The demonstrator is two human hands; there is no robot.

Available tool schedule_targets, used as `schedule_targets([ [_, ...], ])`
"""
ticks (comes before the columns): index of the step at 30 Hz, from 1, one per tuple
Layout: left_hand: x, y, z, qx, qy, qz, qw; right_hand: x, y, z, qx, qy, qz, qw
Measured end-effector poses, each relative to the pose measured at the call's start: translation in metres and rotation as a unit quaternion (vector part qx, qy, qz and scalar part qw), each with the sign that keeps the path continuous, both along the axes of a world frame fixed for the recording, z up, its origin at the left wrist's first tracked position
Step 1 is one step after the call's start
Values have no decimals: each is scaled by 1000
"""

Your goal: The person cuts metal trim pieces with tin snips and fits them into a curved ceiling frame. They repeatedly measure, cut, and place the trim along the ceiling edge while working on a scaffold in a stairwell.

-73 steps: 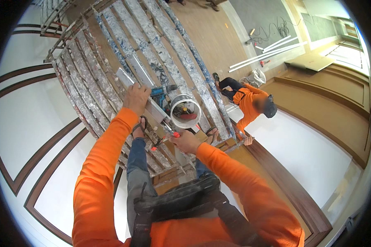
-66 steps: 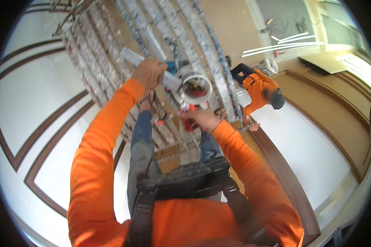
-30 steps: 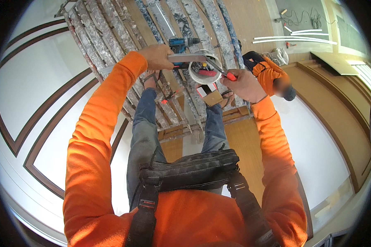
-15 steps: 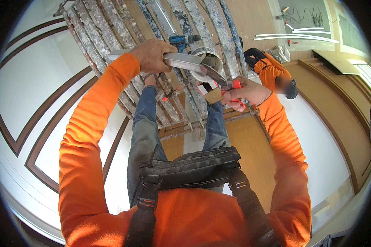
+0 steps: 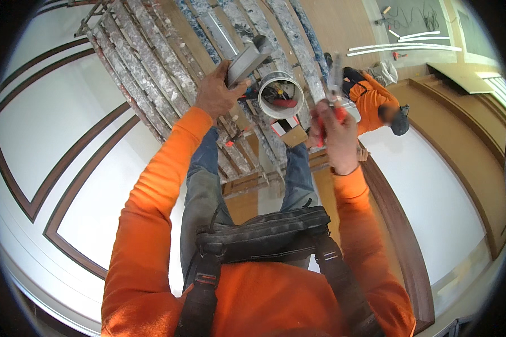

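Note:
My left hand (image 5: 222,92) grips a short grey metal channel (image 5: 246,59), raised at an angle above the paint-splattered planks (image 5: 123,56). My right hand (image 5: 337,132) is closed on red-handled snips (image 5: 338,115), their blades pointing up and blurred. Between my hands stands a white bucket (image 5: 281,95) with a red item and other small tools inside. A small cardboard box (image 5: 293,135) sits just below the bucket. Part of a dark power drill (image 5: 247,96) shows behind my left hand, mostly hidden.
A co-worker (image 5: 374,109) in orange bends at the platform's right. White strips (image 5: 405,48) and coiled cable (image 5: 430,22) lie on the floor at upper right. Another metal channel (image 5: 216,28) rests on the planks. Panelled walls (image 5: 67,168) curve along the left.
My left hand has tipped the channel from roughly level to upright-slanted, away from the snips. My right hand has turned the snips so the blades point up instead of left.

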State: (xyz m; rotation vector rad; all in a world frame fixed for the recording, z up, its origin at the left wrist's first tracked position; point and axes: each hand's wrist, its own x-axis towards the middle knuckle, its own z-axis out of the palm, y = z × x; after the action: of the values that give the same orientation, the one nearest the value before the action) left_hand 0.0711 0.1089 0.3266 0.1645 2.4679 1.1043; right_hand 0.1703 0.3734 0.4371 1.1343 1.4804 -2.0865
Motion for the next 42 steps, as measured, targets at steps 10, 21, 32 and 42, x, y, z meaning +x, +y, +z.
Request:
schedule_targets([
  [10, 17, 42, 3, 81, -15, 100, 992, -22, -29, 58, 14, 263, -175, 948],
  [21, 7, 18, 19, -25, 128, -22, 991, 36, -1, 8, 330, -27, 275, 902],
  [32, 28, 21, 20, -64, 193, -78, 976, -2, -8, 4, 458, -37, 379, 803],
  [42, 32, 12, 17, -2, 109, -67, 992, 16, 2, -27, 160, 19, 328, 931],
])
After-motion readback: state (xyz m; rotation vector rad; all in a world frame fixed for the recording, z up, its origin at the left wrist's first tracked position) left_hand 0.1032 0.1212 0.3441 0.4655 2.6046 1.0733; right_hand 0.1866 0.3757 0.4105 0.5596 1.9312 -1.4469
